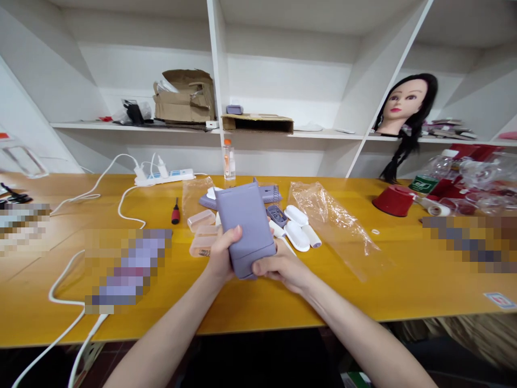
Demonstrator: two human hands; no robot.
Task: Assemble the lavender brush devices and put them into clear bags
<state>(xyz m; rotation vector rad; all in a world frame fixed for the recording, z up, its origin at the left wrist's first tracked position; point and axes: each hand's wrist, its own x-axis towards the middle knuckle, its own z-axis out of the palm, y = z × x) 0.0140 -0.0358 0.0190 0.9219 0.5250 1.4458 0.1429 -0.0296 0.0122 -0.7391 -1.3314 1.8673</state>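
A lavender rectangular case is held upright above the yellow table, just in front of me. My left hand wraps its lower left side, thumb on the front face. My right hand grips its bottom right corner, fingers curled round it. Behind the case lie small white oval parts, a lavender slotted piece, translucent pink trays and more lavender parts.
A clear plastic bag lies right of the parts. A red-handled screwdriver, a power strip with white cables, a small bottle, a red cup and a mannequin head stand further back. White shelves rise behind the table.
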